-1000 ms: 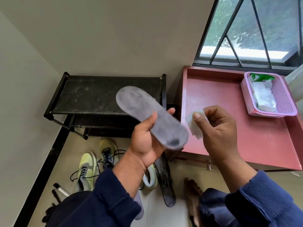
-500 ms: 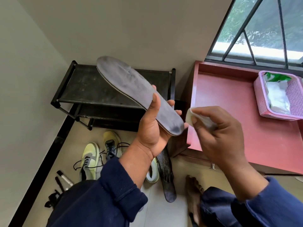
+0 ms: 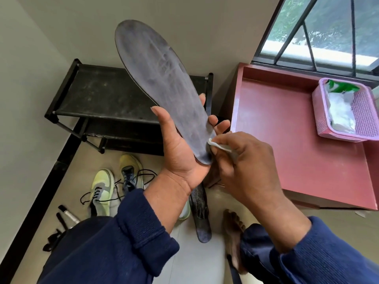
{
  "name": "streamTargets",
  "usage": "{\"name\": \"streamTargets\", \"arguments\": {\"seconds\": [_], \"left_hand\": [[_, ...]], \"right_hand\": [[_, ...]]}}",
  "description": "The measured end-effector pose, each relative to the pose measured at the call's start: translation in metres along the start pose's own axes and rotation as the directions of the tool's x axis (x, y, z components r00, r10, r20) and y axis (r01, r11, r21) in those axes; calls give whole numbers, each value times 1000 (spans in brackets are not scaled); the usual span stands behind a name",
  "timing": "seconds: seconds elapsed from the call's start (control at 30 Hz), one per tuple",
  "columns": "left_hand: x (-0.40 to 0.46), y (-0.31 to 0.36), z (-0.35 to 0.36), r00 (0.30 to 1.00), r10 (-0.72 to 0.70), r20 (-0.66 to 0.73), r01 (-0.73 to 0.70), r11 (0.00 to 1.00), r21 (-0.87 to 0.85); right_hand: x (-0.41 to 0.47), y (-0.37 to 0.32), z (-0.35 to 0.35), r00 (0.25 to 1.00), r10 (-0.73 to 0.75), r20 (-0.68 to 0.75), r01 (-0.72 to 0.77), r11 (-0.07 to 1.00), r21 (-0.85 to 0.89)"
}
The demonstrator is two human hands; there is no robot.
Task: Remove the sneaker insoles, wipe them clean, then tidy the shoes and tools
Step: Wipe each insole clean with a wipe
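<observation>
Two hands are working on one grey insole (image 3: 162, 87): the left hand (image 3: 182, 158) is gripping its heel end, thumb along the near edge and fingers curled behind, holding it tilted up toward the wall, while the right hand (image 3: 246, 167) is pinching a white wipe (image 3: 218, 144) against the insole's lower right edge. Below, on the floor, two yellow-green sneakers (image 3: 114, 185) are lying side by side (laces loose), and a second dark insole (image 3: 201, 216) is lying just to their right. A pink basket (image 3: 363, 111) holding a wipes packet is sitting on the red cabinet top (image 3: 287, 140), beside a black shoe rack (image 3: 102, 99).
</observation>
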State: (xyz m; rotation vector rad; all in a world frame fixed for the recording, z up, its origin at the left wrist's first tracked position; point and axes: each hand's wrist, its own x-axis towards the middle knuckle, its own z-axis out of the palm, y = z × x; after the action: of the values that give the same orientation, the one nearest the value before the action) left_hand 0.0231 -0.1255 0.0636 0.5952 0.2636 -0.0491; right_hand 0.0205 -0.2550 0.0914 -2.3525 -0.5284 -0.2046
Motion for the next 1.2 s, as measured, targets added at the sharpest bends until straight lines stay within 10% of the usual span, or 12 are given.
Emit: {"name": "streamTargets", "arguments": {"seconds": [0.63, 0.9, 1.2], "left_hand": [[3, -3, 0, 996, 78, -36, -78, 997, 14], [0, -6, 5, 999, 46, -8, -46, 999, 13], [-1, -5, 6, 1000, -9, -17, 9, 1000, -9]], "right_hand": [[-10, -21, 1, 987, -7, 159, -2, 998, 56], [3, 12, -1, 977, 214, 6, -214, 977, -23], [2, 8, -8, 992, 72, -103, -83, 991, -101]]}}
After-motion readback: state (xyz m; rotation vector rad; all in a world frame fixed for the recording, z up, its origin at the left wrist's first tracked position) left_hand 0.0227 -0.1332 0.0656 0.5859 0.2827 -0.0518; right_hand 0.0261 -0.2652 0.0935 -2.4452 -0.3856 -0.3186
